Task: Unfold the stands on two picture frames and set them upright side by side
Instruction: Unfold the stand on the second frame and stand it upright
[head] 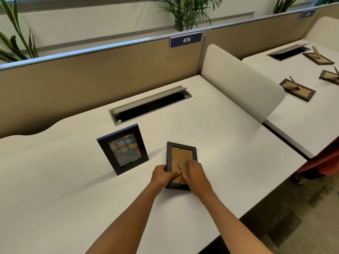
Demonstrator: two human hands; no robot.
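Note:
A black picture frame (122, 148) with a colourful cupcake print stands upright on the white desk (73, 180), leaning back on its hidden stand. To its right a second black frame (180, 153) lies face down, its brown cardboard back showing. My left hand (163, 174) grips this frame's left edge, thumb pressed on the backing. My right hand (194, 174) lies on the lower right of the backing, fingers on the cardboard stand flap (181, 165), which is lifted slightly off the back.
An open cable tray slot (150, 105) sits behind the frames. A tan partition (91, 74) labelled 474 borders the desk's far edge, a white divider (242, 83) the right. The neighbouring desk holds three face-down frames (297, 89) with raised stands.

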